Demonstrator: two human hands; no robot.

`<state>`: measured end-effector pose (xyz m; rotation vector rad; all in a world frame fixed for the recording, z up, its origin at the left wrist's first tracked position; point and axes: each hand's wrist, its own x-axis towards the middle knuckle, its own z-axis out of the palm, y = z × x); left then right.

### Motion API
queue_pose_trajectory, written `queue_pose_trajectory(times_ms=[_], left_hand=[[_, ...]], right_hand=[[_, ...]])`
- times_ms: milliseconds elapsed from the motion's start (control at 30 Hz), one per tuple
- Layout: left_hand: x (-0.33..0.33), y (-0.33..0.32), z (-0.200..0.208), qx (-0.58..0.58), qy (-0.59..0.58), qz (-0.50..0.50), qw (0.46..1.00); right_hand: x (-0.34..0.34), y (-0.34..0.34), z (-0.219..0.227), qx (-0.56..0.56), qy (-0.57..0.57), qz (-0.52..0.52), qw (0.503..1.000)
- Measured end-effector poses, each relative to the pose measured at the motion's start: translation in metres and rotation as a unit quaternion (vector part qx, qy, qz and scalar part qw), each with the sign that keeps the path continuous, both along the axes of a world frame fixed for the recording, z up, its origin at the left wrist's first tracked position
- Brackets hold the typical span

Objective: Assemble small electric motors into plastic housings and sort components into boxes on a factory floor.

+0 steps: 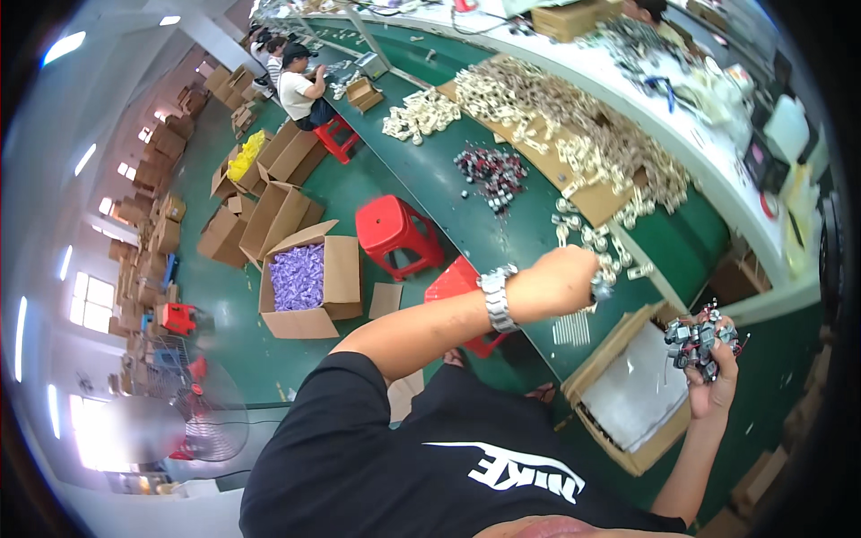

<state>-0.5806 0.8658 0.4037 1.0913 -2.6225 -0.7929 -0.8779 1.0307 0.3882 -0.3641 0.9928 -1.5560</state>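
Note:
My left hand (565, 273), with a metal watch at its wrist, is closed above the green workbench (408, 170). Small grey metallic parts (604, 289) show at its fingertips; their exact kind is blurred. Cream plastic pieces (619, 247) lie scattered just beyond that hand. Off to the right, my right hand (715, 381) clutches a bunch of small motors (700, 343), silver and dark with thin wires sticking out. Below and between the hands stands an open cardboard box (632, 386) with a pale sheet inside. A row of thin white sticks (571, 329) lies on the bench beside it.
Dark red-and-black small parts (491, 175) are heaped on the bench, with cream pieces (538, 112) piled on cardboard behind. A white shelf (717, 170) runs along the far side. Red stools (395, 235) and a box of purple parts (299, 278) stand left. Co-workers (300, 90) sit farther along.

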Motion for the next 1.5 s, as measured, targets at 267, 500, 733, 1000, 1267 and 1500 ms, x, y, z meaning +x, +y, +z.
queue_pose_trajectory(times_ms=[267, 500, 733, 1000, 1267, 1500], left_hand=[[0.183, -0.156, -0.063, 0.258, -0.052, 0.196, 0.945], [0.299, -0.312, -0.237, 0.283, 0.029, 0.188, 0.94], [0.31, -0.374, -0.359, 0.389, 0.017, 0.238, 0.89], [0.305, -0.385, -0.356, 0.469, 0.082, 0.22, 0.851], [0.305, -0.384, -0.341, 0.385, 0.216, 0.187, 0.877], [0.363, -0.358, -0.272, 0.226, 0.207, 0.218, 0.927]], right_hand=[[0.111, -0.15, -0.019, 0.027, 0.026, 0.088, 0.995], [0.221, -0.286, -0.155, 0.108, 0.094, 0.041, 0.989], [0.326, -0.42, -0.29, 0.181, 0.081, 0.005, 0.98], [0.397, -0.51, -0.35, 0.281, 0.06, -0.125, 0.95], [0.398, -0.517, -0.348, 0.284, -0.011, -0.109, 0.953], [0.347, -0.479, -0.312, 0.289, 0.181, -0.19, 0.921]])
